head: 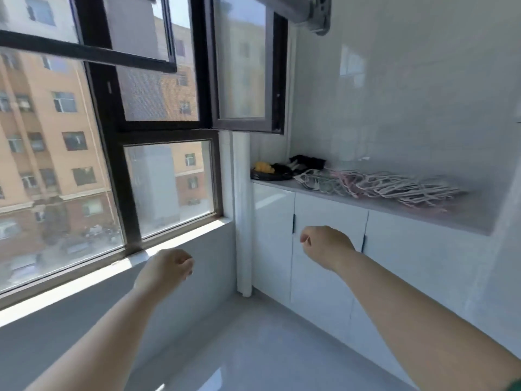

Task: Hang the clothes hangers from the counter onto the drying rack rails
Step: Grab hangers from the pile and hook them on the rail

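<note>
1. Nearest to the camera are the two hands. The left hand is loosely curled and holds nothing; it hangs in front of the window sill. The right hand is also curled and holds nothing; it is in front of the white cabinet doors, below the bench edge. Neither one touches a hanger.

2. A little farther is the bench, with the clothes hangers on it in one heap, pink and white mixed together. All of them that I see lie there, so I judge that the task is at its beginning or between two hangers.

3. The main risk, as I think, is the tangle. The hooks and thin arms seem to cross each other, so a pull on one hanger can drag its neighbours over the bench edge to the floor.

4. Behind the heap, at the far end of the bench near the corner, are some dark things and a yellow thing; the picture is too blurred to tell what they are. A wide sweep of a hand could knock them.

5. Farthest and highest is a grey fixture at the top edge. If it belongs to the drying rack I cannot tell, and no rail shows. The open window sash stands in between, so a hanger lifted fast may strike it.
</note>
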Available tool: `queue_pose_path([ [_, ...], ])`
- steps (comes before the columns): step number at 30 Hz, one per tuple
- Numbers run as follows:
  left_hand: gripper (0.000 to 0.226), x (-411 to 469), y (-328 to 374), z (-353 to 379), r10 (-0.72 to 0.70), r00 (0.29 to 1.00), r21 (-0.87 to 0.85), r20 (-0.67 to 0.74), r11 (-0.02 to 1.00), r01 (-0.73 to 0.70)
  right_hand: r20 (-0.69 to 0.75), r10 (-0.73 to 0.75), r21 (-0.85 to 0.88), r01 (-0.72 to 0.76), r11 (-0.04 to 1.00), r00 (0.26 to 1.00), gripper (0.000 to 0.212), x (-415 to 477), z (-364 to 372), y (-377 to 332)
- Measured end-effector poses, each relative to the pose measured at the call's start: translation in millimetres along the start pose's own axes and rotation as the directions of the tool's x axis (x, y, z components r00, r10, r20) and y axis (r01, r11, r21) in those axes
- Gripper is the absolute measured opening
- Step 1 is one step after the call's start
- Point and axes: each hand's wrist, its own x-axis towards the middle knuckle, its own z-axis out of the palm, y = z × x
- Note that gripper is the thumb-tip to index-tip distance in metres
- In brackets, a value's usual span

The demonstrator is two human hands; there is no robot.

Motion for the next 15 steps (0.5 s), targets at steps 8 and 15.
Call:
queue_pose_path([
  [8,0.03,83.1,152.9,172.6,0.158,0.969,-0.002,0.188,0.987,-0.16,-0.098,0.212,-0.006,-0.214,0.977,0.972,0.031,48.4,-33.7,193.5],
  [15,0.02,162.7,222.8,309.3,0.229,0.931,-0.015,0.283,0.972,-0.235,-0.123,0.343,0.002,-0.346,0.938,0.931,0.03,100.9,-10.8,319.5],
])
